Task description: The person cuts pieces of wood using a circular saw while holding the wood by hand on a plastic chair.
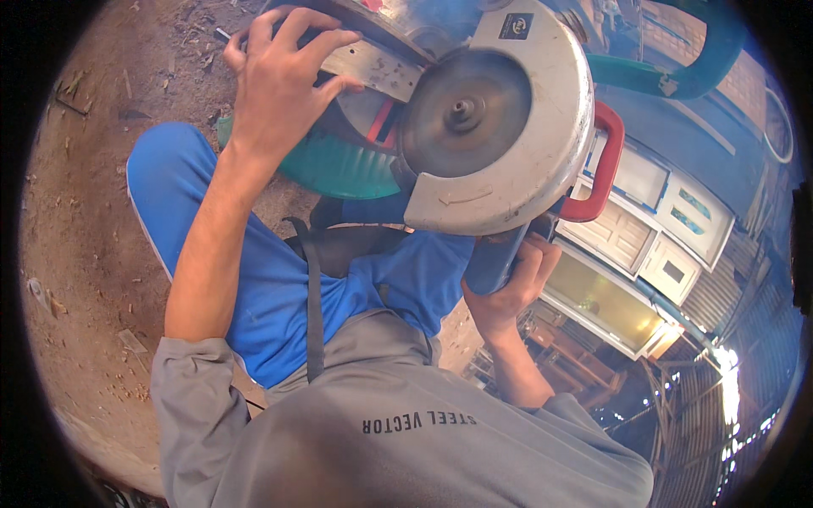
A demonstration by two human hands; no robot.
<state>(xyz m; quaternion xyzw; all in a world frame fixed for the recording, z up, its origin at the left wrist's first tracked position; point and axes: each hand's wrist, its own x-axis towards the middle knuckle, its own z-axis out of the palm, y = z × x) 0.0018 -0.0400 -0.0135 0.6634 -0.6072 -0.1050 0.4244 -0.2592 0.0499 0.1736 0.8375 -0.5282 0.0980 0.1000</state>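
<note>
A cut-off saw takes up the top centre, with a pale grey blade guard [546,110] and a round blade [487,127] blurred as if spinning. My right hand [521,279] is closed round the saw's blue handle [491,262] just below the guard. At upper left, my left hand [284,80] bends its fingers over a long bar [381,34] lying against a pale strip with dark spots [373,69]; the thumb rests along that strip. The bar's right end meets the blade area. Its exact material and the left fingertips' contact are hard to make out.
The saw's green base [343,165] curves below the blade, close to my blue-trousered knee [174,165]. A red carry handle [605,165] juts out right of the guard. Bare dirt ground [93,212] lies left. White doors and panels [627,224] stand at right, beside corrugated sheeting.
</note>
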